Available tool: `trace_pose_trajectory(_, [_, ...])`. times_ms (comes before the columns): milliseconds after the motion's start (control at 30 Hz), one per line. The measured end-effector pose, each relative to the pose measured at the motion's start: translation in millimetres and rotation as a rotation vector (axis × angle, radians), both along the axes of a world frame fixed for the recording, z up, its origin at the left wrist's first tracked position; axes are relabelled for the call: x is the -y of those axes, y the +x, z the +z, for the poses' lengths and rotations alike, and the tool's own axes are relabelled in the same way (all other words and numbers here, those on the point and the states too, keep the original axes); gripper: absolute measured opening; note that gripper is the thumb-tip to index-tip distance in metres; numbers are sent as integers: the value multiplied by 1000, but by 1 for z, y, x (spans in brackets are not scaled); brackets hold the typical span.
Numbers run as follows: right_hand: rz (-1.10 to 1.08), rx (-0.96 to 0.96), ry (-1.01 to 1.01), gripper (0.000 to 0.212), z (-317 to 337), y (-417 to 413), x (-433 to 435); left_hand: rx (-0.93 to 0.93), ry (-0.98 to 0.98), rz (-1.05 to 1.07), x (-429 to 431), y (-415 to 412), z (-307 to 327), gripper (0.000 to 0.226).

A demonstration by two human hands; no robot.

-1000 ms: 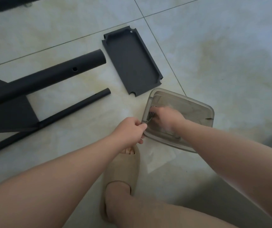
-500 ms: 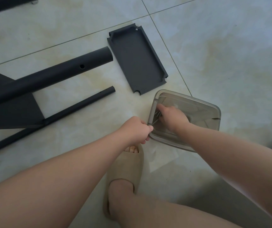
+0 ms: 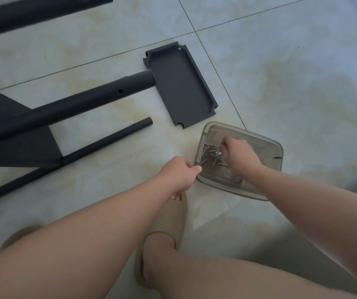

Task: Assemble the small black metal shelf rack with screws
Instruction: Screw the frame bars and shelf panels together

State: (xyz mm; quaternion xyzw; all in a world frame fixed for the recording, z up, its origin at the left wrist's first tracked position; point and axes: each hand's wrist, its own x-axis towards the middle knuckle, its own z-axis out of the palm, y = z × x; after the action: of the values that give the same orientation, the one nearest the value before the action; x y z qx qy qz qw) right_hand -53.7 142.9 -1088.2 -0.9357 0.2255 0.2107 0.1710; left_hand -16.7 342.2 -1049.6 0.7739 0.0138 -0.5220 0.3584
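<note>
A clear grey plastic tray (image 3: 266,147) lies on the tiled floor with several loose screws (image 3: 209,155) in its left part. My left hand (image 3: 178,172) pinches the tray's near left rim. My right hand (image 3: 237,155) is inside the tray, fingers curled down, pinching a small silver screw. A small black metal shelf panel (image 3: 180,88) lies flat just beyond the tray. A thick black tube (image 3: 72,106) with a screw hole and a thin black rod (image 3: 91,148) stretch to the left, joined to a partly built black frame (image 3: 16,145).
Another black bar (image 3: 33,11) crosses the top left corner. My foot in a beige slipper (image 3: 171,221) stands just below the left hand, and a sheet of clear plastic (image 3: 210,208) lies under the tray's near edge. Bare floor tiles spread to the right.
My right hand has shifted right inside the tray, uncovering the screws at its left end, and now pinches one. The left hand keeps its hold on the rim. The camera view moved.
</note>
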Motion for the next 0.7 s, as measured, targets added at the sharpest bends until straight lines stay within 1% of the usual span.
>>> trace_pose_trajectory(100, [-134,90,101,19,19,-6,-2,43,10,-34,-8,-1,8,27])
trace_pose_trajectory(267, [-338,174,423,22,81,-2,-13,77,-17,-97,-40,4,34,31])
trace_pose_trajectory(333, [-359,204,529,22,113,5,-29,118,0,-136,-59,8,50,31])
trace_pose_trajectory(467, [-215,194,662,26,181,25,-77,231,74,-274,-105,17,95,31])
trace_pose_trajectory(533, [-148,204,705,24,215,37,-103,279,118,-355,-131,21,121,32])
trace_pose_trajectory(633, [-50,216,793,19,257,54,-147,297,157,-463,-175,29,159,35])
trace_pose_trajectory(700, [18,223,820,18,280,62,-176,293,187,-477,-205,36,183,36])
